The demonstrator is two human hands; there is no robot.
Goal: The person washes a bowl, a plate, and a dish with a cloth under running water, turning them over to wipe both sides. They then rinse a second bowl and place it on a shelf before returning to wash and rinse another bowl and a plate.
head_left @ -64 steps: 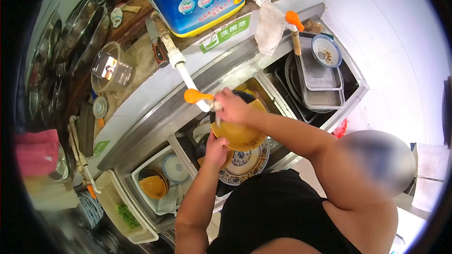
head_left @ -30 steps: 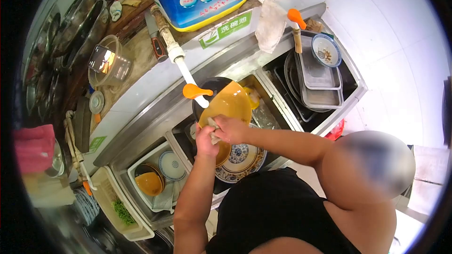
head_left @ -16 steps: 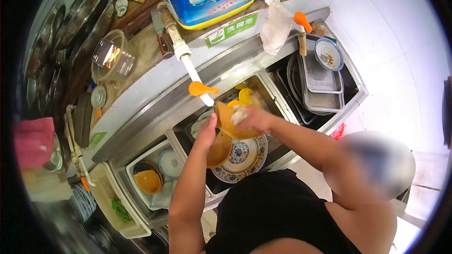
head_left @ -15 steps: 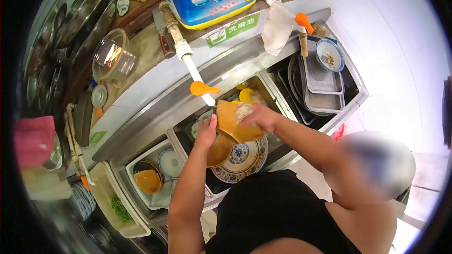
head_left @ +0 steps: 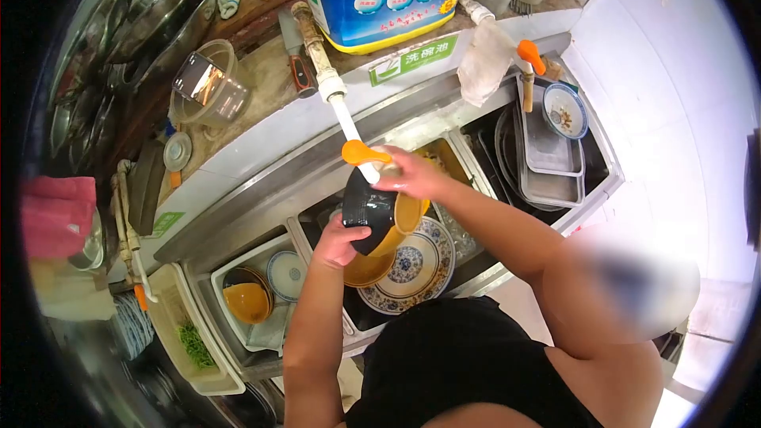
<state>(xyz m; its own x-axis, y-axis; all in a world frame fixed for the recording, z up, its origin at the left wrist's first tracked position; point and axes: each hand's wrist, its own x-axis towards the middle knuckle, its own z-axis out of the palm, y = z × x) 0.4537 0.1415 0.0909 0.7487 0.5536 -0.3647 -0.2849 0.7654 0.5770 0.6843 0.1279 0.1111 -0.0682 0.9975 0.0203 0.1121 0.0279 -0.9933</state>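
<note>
My left hand (head_left: pixel 339 242) grips the rim side of a black-and-yellow bowl (head_left: pixel 369 208), thumb across its dark outer wall. The bowl is tilted, with its foot toward the right. On its upper side rests my right hand (head_left: pixel 411 174), fingers closed over a pale cloth that is mostly hidden. The white spout of a tap with an orange handle (head_left: pixel 365 153) comes down right at the bowl. Below, in the middle basin, lie another yellow bowl (head_left: pixel 369 271) and a blue-patterned plate (head_left: pixel 432 263).
The left basin holds a white tub (head_left: pixel 252 257) with stacked bowls. Metal trays (head_left: pixel 552 186) and a small bowl (head_left: pixel 564 111) sit in the right basin. Behind the sink stand a blue detergent jug (head_left: pixel 388 4), a knife (head_left: pixel 296 55) and a clear container (head_left: pixel 210 87).
The bowl has turned over from showing its yellow inside to showing its dark outer wall and foot. My right hand has moved from the inside to the outside, up beside the tap.
</note>
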